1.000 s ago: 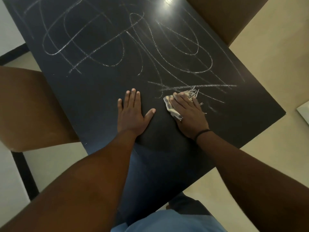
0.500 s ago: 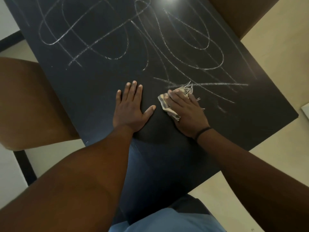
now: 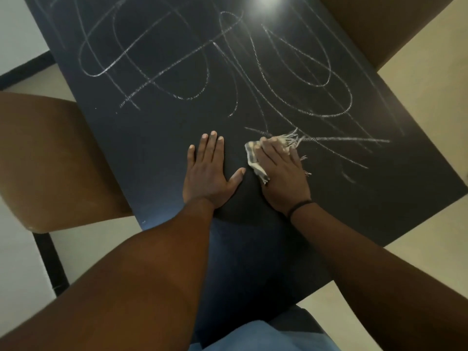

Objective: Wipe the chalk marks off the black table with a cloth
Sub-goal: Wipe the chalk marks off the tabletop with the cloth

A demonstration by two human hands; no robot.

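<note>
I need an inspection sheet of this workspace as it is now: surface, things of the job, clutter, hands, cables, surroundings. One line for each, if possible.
Surface: black table, matte, with a bright light glare at the far edge.
Job's things: chalk marks, loops and lines over the far and right parts; the near part around the hands looks free of chalk. A pale frayed cloth lies at the near end of the marks.
Clutter: nothing seen.
Hands: left hand rests flat on the table, fingers straight. Right hand presses on the cloth with straight fingers; a dark band is on its wrist.
Cables: nothing seen.
Surroundings: brown chair at the left, another brown chair at the far right, light floor.
</note>
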